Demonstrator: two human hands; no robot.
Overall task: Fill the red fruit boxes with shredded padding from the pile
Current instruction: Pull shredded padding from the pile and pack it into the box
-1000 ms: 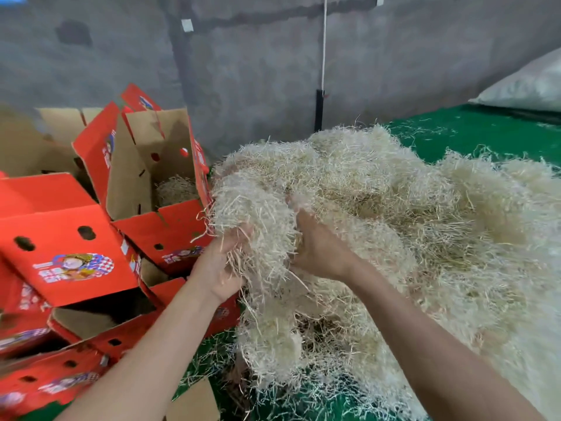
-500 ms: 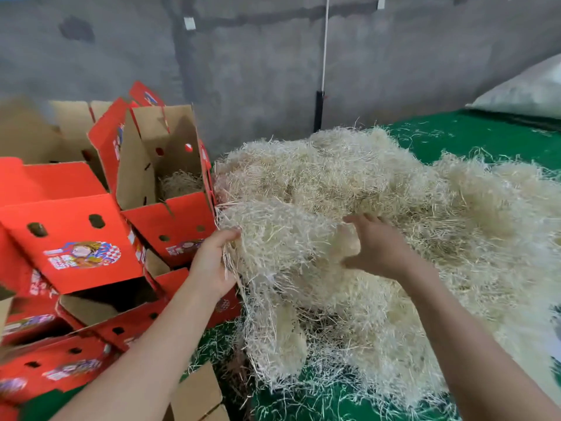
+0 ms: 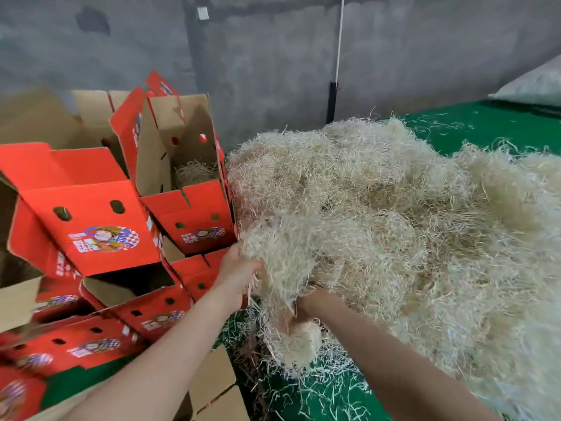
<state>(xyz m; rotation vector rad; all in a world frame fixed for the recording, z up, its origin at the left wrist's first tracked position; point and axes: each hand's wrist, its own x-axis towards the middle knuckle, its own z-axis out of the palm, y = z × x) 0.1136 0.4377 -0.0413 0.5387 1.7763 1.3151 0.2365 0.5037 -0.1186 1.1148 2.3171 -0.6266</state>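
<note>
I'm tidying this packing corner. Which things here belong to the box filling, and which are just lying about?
Part of the job: shredded padding, red boxes, left hand, right hand.
Just lying about: white sack, loose cardboard pieces, black pole.

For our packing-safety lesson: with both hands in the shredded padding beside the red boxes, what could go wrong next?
1. The clump the left hand grips is tangled with the pile; lifting may drag strands onto the green surface, where some lie.
2. The red boxes are stacked askew; a bump could topple them.
</note>
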